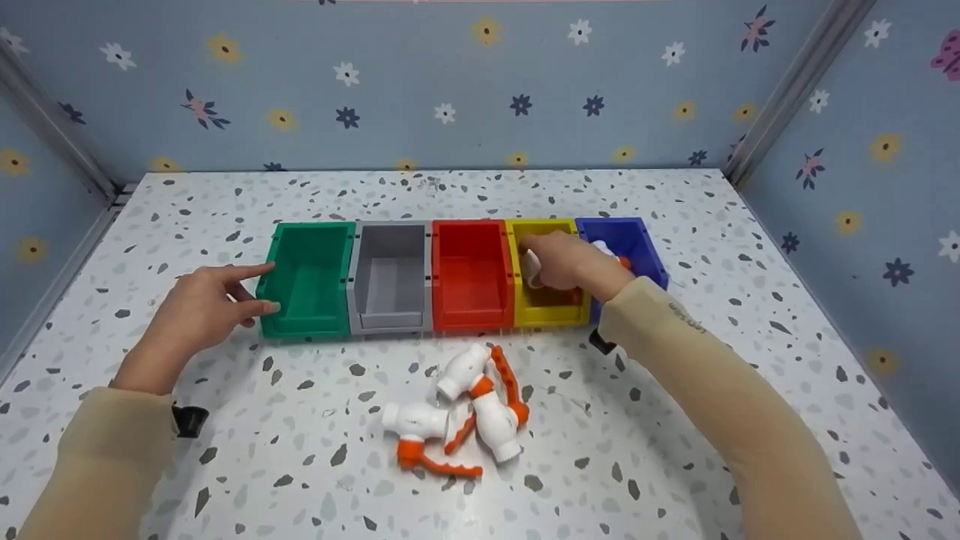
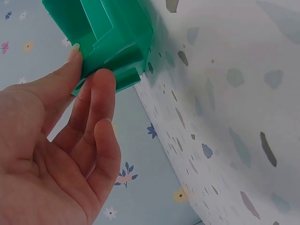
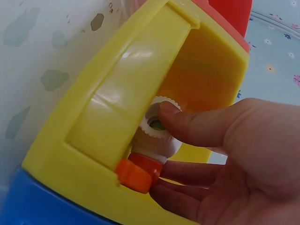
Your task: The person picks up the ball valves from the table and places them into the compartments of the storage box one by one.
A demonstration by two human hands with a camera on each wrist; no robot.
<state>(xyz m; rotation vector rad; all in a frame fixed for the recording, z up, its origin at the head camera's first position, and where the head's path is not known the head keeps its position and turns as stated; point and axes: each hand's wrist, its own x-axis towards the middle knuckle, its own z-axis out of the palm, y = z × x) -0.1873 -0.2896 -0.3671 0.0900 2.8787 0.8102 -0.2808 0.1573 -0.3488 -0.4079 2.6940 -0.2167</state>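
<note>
Five bins stand in a row across the middle of the table (image 1: 675, 420). The right hand (image 1: 566, 262) reaches into the yellow bin (image 1: 544, 311), fingers curled round a white valve (image 3: 157, 136) with an orange collar, holding it low inside as if to set it down gently. The left hand (image 1: 199, 311) lies at centre left, fingers straight and holding nothing, its tips touching the green bin (image 1: 307, 281) (steadying the row, I'd judge). Three more valves (image 1: 465, 412) lie heaped at lower centre, within easy reach.
</note>
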